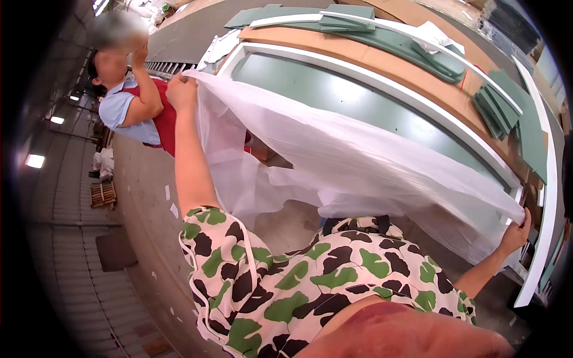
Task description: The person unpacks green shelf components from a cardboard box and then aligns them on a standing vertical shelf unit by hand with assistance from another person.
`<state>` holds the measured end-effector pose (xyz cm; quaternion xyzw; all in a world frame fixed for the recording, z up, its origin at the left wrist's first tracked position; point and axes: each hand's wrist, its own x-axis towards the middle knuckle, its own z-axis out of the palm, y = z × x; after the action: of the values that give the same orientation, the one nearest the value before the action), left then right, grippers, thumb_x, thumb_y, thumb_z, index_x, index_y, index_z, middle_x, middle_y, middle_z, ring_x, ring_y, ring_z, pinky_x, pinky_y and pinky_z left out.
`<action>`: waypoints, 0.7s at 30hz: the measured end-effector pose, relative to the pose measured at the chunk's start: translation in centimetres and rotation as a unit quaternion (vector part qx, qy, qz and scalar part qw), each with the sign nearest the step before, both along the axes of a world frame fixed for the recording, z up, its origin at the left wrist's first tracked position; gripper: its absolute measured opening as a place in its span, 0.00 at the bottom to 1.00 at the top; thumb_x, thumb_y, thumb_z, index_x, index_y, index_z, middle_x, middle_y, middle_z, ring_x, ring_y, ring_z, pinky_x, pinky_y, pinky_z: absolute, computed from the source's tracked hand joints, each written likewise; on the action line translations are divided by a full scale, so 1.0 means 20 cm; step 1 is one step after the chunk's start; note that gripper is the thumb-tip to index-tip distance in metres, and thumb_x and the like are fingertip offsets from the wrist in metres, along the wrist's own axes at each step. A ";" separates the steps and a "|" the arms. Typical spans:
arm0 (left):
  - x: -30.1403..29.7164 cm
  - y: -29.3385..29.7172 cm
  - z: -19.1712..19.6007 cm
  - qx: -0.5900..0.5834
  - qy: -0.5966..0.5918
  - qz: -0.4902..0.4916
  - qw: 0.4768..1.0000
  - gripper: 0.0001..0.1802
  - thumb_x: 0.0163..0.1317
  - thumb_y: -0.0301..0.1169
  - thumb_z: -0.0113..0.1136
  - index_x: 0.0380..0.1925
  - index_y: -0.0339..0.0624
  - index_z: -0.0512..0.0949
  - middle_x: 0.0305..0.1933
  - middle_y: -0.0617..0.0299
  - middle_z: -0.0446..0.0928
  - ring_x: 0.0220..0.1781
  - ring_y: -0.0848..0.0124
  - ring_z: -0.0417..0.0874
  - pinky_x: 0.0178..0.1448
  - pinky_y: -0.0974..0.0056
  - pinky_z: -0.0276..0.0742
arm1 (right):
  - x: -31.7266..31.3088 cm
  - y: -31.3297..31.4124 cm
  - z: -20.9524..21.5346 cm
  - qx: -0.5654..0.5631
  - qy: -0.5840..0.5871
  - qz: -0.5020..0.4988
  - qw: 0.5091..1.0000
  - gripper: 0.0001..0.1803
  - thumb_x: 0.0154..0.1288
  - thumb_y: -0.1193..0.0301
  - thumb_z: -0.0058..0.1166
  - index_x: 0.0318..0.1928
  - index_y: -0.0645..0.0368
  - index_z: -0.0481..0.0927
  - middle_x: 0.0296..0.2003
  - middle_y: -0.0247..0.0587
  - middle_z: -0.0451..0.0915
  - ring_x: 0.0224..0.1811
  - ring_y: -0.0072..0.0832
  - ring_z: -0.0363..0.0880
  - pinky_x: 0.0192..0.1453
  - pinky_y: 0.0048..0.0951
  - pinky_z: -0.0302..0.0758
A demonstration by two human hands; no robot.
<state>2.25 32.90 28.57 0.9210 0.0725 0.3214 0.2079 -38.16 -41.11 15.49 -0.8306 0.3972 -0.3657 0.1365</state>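
A thin, translucent white foam sheet (334, 143) stretches between my two hands. My left hand (182, 90) pinches its upper left corner, with the arm reaching far out. At the lower right, my right hand (517, 230) grips the opposite end. The sheet sags and hangs in folds toward me, its upper edge lying across the near part of a large green panel (334, 86). White strips form a raised border (394, 86) around that panel. The panel's near side is hidden under the sheet.
Beyond the border lies brown cardboard (358, 51) with stacked green boards (498, 110) and a long white strip (430, 42). Another white strip (540, 238) stands along the right. At left, a person in a red apron (164, 113) stands near the panel. A wooden pallet (103, 194) sits farther back.
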 end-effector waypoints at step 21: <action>-0.85 0.40 -1.71 0.051 0.652 -0.062 0.754 0.19 0.43 0.40 0.58 0.33 0.38 0.80 0.36 0.46 0.79 0.41 0.55 0.81 0.46 0.60 0.76 | -0.56 0.90 -0.31 0.434 0.388 -0.165 0.796 0.15 0.54 0.73 0.48 0.43 0.61 0.76 0.36 0.54 0.79 0.36 0.41 0.79 0.38 0.36 0.73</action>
<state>-14.82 40.96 -5.63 0.9190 0.1167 -0.3673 0.0828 -49.27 -23.21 9.30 -0.6786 0.6646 0.1810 0.2550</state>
